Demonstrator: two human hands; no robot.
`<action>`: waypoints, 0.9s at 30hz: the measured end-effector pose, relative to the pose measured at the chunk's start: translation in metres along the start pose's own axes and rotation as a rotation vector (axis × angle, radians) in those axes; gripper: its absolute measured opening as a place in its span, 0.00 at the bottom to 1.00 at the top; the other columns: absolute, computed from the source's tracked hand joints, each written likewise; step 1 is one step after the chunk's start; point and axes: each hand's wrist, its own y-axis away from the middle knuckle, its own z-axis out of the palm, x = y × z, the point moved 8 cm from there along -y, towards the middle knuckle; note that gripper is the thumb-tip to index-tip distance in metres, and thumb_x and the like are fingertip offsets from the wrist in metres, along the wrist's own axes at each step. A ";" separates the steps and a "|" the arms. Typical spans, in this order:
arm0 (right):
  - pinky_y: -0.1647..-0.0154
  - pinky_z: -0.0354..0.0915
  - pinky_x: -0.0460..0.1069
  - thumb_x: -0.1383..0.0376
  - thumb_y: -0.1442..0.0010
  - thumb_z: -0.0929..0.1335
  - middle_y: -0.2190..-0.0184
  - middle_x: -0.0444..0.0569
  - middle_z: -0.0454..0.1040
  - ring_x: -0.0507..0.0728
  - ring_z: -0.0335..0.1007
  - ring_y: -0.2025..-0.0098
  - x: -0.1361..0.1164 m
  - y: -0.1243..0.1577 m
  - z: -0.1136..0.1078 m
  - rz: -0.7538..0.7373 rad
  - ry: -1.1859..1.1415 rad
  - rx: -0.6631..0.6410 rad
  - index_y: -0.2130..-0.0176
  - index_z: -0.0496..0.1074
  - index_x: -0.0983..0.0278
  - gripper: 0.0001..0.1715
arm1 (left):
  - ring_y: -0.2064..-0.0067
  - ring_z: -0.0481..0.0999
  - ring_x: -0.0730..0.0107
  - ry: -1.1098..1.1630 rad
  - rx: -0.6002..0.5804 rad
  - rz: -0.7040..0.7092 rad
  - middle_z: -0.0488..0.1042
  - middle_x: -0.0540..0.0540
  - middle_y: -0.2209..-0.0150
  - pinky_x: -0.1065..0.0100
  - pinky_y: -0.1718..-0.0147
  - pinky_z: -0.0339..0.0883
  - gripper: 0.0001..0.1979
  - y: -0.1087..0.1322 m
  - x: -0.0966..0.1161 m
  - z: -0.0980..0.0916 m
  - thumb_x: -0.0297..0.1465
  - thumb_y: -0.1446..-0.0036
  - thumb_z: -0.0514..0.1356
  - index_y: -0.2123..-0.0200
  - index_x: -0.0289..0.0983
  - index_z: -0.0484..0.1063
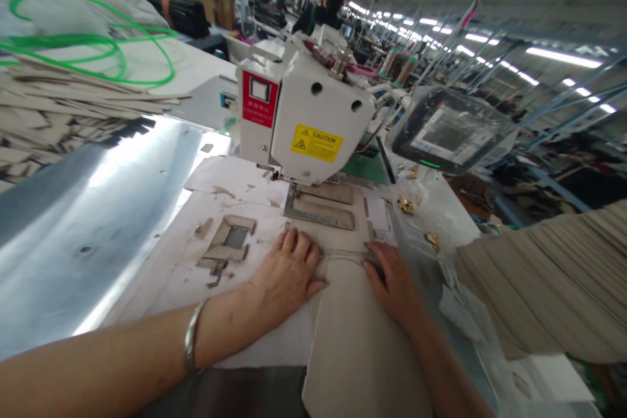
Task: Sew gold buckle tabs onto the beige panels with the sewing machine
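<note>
Right now, the left hand (289, 271) lies over the near left edge of a flat beige sheet (333, 240). Its fingers sit close together, and its thumb sticks out apart from them. The right hand (394, 277) touches the sheet's right edge at about three o'clock. A small gap shows between its thumb and first finger, but I can't tell if it pinches anything.

A long beige piece (357, 339) reaches down to six o'clock between the arms. A line shows where it meets the sheet, and I can't tell if they are joined.

The job looks partway done. The sheet already lies flat, its far part by a metal frame (318, 217) just below the big white machine (294, 111) at twelve o'clock. It is not yet off the machine. No new stitches are clear, so I can't say how much is finished or left.

Further out, gold bits (405, 205) lie at two o'clock. A big beige stack (548, 281) waits at three o'clock, made or not, I can't tell. Scraps (44, 111) heap up at ten o'clock.
</note>
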 end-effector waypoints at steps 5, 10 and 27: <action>0.46 0.64 0.61 0.64 0.33 0.61 0.51 0.56 0.70 0.62 0.64 0.48 -0.001 0.000 0.003 0.000 0.044 -0.038 0.46 0.67 0.63 0.17 | 0.46 0.67 0.45 0.008 -0.060 -0.025 0.70 0.34 0.52 0.46 0.45 0.60 0.25 -0.003 -0.002 0.001 0.47 0.40 0.58 0.51 0.31 0.71; 0.49 0.64 0.59 0.65 0.34 0.62 0.56 0.54 0.71 0.62 0.65 0.51 0.000 -0.002 0.000 0.014 -0.009 -0.016 0.53 0.68 0.63 0.10 | 0.48 0.68 0.46 0.003 -0.069 -0.031 0.70 0.35 0.53 0.46 0.46 0.61 0.24 -0.003 -0.003 0.001 0.46 0.40 0.58 0.51 0.32 0.71; 0.48 0.64 0.60 0.66 0.34 0.61 0.55 0.55 0.71 0.62 0.65 0.51 0.006 0.002 -0.004 0.063 -0.018 0.046 0.43 0.62 0.65 0.20 | 0.48 0.68 0.45 0.010 -0.047 -0.030 0.71 0.34 0.55 0.46 0.46 0.60 0.22 -0.002 -0.003 -0.001 0.44 0.39 0.58 0.52 0.32 0.72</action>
